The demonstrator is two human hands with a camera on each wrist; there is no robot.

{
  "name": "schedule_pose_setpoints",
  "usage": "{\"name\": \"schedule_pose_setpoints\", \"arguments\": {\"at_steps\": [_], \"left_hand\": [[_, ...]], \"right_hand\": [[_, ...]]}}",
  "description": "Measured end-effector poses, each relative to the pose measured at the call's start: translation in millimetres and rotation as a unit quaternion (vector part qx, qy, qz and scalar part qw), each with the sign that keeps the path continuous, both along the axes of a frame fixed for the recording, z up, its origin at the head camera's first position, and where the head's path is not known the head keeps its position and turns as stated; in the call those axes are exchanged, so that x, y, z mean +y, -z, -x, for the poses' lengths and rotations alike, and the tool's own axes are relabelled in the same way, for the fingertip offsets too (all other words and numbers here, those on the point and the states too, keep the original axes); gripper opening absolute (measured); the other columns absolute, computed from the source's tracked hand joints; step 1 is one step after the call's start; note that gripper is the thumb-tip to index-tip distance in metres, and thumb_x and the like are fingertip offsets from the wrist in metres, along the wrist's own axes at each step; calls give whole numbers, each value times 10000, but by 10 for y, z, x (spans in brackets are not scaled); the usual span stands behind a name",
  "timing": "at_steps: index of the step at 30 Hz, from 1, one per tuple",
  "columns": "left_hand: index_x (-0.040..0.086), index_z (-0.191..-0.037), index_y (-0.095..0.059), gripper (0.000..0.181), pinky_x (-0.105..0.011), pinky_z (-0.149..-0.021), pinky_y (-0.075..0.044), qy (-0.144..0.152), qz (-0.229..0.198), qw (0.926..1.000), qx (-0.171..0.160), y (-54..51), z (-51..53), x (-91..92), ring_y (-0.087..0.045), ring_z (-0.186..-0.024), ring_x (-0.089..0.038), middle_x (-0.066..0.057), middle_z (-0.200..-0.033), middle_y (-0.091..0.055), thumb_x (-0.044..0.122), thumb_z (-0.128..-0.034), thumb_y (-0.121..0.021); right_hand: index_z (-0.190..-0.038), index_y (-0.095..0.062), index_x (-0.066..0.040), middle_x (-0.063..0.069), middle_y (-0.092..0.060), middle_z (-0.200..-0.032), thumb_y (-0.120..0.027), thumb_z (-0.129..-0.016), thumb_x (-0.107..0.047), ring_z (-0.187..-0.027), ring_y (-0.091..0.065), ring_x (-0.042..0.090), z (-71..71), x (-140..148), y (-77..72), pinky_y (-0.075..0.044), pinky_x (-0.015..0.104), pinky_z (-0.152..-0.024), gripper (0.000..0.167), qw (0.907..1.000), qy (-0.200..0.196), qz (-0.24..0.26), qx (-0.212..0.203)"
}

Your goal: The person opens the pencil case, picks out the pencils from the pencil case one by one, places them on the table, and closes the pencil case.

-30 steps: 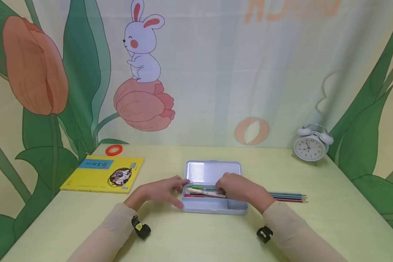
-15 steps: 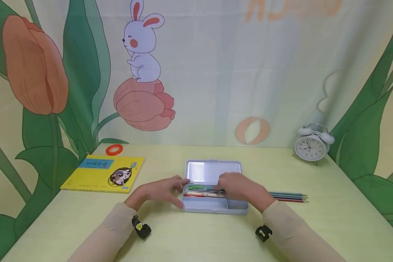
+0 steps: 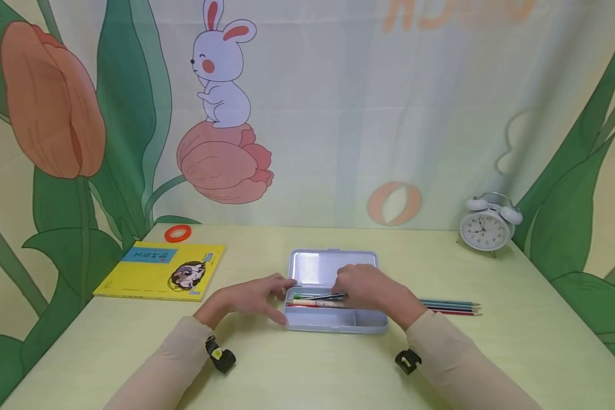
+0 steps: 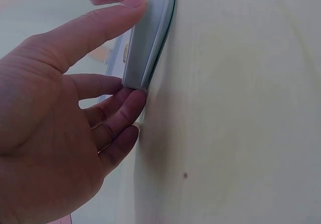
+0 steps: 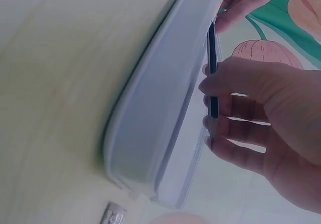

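Observation:
A pale blue-grey pencil case (image 3: 320, 328) lies on the table with its lid (image 3: 307, 267) raised. At its left end my left hand (image 3: 251, 297) grips the case, thumb at the front corner and fingers at the rear. Above the long compartment my right hand (image 3: 371, 286) pinches a slim dark pencil (image 5: 212, 53) between thumb and fingertips. The pencil lies slightly tilted over a green pen (image 3: 298, 296) and a pale patterned pen (image 3: 312, 303). Something red shows under them; my right hand hides the compartment's right part.
Several coloured pencils (image 3: 451, 307) lie on the table right of the case. A white alarm clock (image 3: 486, 230) stands at the back right. At the left are a yellow book (image 3: 148, 279) and an orange-red ring (image 3: 177, 233).
The patterned pen has dropped from a slant to lie along the compartment. My right hand has shifted slightly left and up, and the dark pencil now shows tilted in it. The left hand stays put.

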State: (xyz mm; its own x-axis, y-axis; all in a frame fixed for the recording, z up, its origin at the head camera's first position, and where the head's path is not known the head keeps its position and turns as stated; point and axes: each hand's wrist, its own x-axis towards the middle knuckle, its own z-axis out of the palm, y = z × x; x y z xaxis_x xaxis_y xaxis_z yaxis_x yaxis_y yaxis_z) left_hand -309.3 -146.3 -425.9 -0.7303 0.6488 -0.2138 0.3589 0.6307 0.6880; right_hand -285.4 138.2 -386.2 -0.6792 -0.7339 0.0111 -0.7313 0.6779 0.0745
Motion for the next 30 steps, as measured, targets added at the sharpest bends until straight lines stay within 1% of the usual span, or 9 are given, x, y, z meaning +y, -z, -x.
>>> {"name": "schedule_pose_setpoints", "arguments": {"at_steps": [1,3,8,12,16,19,26,30], "left_hand": [[134,-1544,-390,908,-412,-983,-395,5,-4,10000,0,0,0,-2,-487,-1136,-196,27,-1208,-515,346,-795,-857],[132,-1544,-390,907,-410,-979,-395,21,-17,10000,8,2,-1,-5,-488,-1130,-196,25,-1204,-515,343,-796,-857],[127,-1542,-391,899,-405,-971,-396,41,-38,10000,33,-4,-9,-6,-489,-1116,-193,24,-1195,-516,331,-800,-856],[119,-1541,-390,900,-404,-967,-398,32,-43,10000,19,-7,-13,-1,-490,-1116,-193,24,-1194,-518,329,-800,-856],[132,-1538,-401,892,-415,-979,-395,40,-57,10000,16,-6,-11,-4,-493,-1136,-196,20,-1215,-514,331,-798,-857],[148,-1537,-410,887,-421,-1001,-388,56,-71,10000,26,-3,-7,-7,-501,-1157,-197,17,-1245,-506,331,-795,-860],[120,-1536,-395,894,-418,-982,-399,29,-41,10000,6,3,5,-5,-494,-1139,-204,12,-1226,-518,335,-800,-855],[122,-1542,-386,909,-415,-985,-395,7,-18,10000,-13,5,3,-1,-491,-1146,-199,19,-1231,-517,338,-796,-858]], "right_hand": [[-883,-801,-126,-34,-609,-767,-707,-791,17,-664,-483,122,-4,-13,-6,-440,280,-594,194,10000,26,-12,-42],[-930,-807,-127,-27,-607,-778,-708,-810,27,-663,-476,126,-11,-43,-12,-437,274,-603,219,9999,44,-27,-124],[-1084,-802,-172,-14,-654,-867,-714,-857,30,-715,-520,129,-31,-108,-17,-480,276,-673,317,9996,130,-57,-261],[-1103,-797,-187,1,-671,-914,-673,-881,56,-763,-564,132,-53,-127,-29,-516,308,-724,352,9993,235,-153,-251],[-1114,-794,-192,-11,-659,-906,-648,-892,58,-760,-548,123,-72,-119,-61,-504,292,-717,365,9987,373,-239,-254],[-1116,-793,-183,-15,-648,-888,-664,-883,50,-743,-528,124,-85,-90,-92,-488,279,-703,353,9984,443,-240,-260],[-1108,-793,-149,19,-666,-908,-635,-851,100,-779,-567,137,-100,34,-99,-511,300,-727,391,9994,277,-85,-211],[-1106,-792,-138,26,-659,-892,-614,-853,113,-767,-569,141,-124,120,-81,-510,296,-701,398,9993,250,112,-270]]}}
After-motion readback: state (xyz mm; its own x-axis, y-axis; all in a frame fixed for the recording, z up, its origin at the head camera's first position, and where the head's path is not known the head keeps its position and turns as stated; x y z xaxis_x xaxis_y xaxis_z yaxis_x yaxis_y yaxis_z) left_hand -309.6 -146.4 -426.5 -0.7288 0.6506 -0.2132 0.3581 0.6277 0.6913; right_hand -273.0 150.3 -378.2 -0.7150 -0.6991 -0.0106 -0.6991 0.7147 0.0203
